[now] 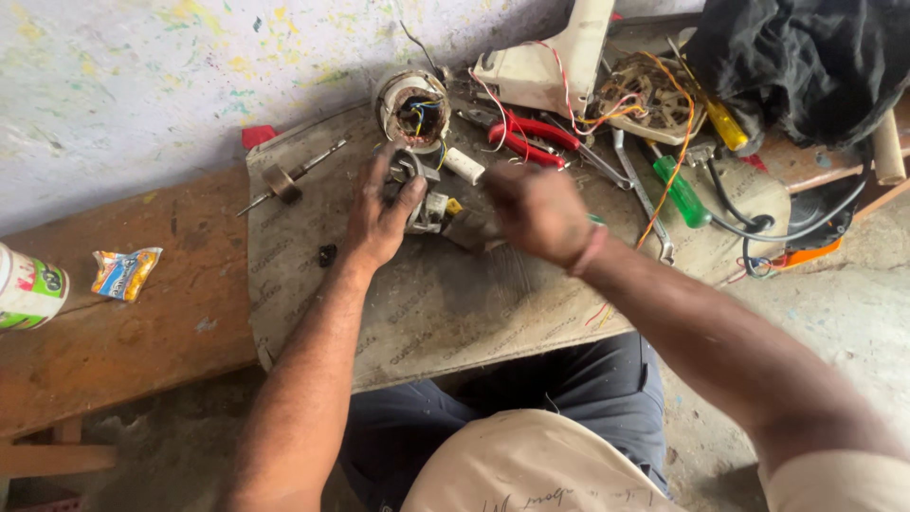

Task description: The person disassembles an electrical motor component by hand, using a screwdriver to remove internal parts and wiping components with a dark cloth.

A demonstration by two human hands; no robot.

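My left hand (381, 209) rests on the grey board (445, 303), fingers curled round a small metal part with a ring (408, 169). My right hand (536, 210), blurred, hovers just right of it, fingers bent over a small dark piece (469, 230); whether it grips anything I cannot tell. Between the hands lies a small assembly with yellow and white bits (438, 210). A white cylinder (464, 166) lies just beyond. A round motor housing with coloured wires (413, 109) stands behind my left hand.
Red-handled pliers (531, 137), a green screwdriver (681, 190), a spanner (643, 194), a rotor shaft (284, 180), a cream casing (559, 57), a copper winding (649, 95) and black cloth (806, 57) crowd the board's far side. A can (28, 284) and wrapper (125, 272) sit on the wooden bench at left.
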